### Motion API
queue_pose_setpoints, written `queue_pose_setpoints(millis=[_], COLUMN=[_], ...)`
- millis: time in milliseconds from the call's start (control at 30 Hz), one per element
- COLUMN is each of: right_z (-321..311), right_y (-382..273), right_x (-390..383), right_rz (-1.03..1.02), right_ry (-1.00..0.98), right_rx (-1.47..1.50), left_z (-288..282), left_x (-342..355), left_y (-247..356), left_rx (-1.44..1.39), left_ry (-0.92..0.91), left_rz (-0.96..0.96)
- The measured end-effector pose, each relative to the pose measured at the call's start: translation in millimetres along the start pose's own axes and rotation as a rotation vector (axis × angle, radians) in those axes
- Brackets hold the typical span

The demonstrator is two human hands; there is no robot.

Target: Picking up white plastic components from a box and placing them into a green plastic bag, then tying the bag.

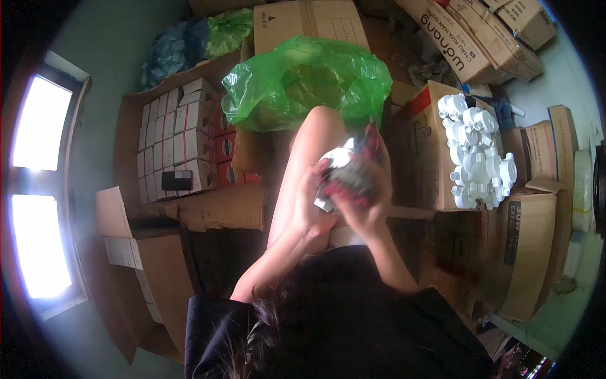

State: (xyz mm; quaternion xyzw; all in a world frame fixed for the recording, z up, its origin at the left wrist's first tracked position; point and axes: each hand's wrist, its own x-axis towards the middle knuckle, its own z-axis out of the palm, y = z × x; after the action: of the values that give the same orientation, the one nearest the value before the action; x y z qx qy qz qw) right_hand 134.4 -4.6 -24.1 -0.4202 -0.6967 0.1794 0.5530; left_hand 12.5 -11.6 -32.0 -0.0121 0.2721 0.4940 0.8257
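Over my bare thighs, my left hand [312,199] grips a blurred bundle of shiny silver, white and dark red pieces [344,177]; I cannot make out what it is. My right hand [369,205] is closed round the right side of the same bundle, its fingers smeared by motion. Beyond my knee lies a crumpled green plastic bag [303,76]. To the right, a pile of white plastic fittings [473,151] sits on a cardboard box [423,151].
An open carton [221,208] of small white and red boxes [186,139] is at the left, a black phone [177,180] on it. Lower left stands another carton [158,284]. More cartons [530,252] line the right. A window [38,246] is in the left wall.
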Motion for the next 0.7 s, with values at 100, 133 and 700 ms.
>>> queue_pose_setpoints(millis=[100, 133, 700], right_z=[-4.6, -12.3, -26.3], right_y=[-7.5, 7.4, 3.3], right_x=[23.9, 29.1, 5.8], right_rz=[0.624, 0.593, 0.405], right_ry=[0.237, 0.212, 0.436], right_rx=[0.461, 0.436, 0.398], left_z=[-20.0, -2.2, -14.6], left_x=[-3.0, -7.3, -0.4], left_y=[0.0, -5.9, 2.3], left_rx=[-0.274, -0.147, -0.319], left_ry=[-0.322, -0.033, -0.092], left_rz=[-0.251, -0.173, -0.047])
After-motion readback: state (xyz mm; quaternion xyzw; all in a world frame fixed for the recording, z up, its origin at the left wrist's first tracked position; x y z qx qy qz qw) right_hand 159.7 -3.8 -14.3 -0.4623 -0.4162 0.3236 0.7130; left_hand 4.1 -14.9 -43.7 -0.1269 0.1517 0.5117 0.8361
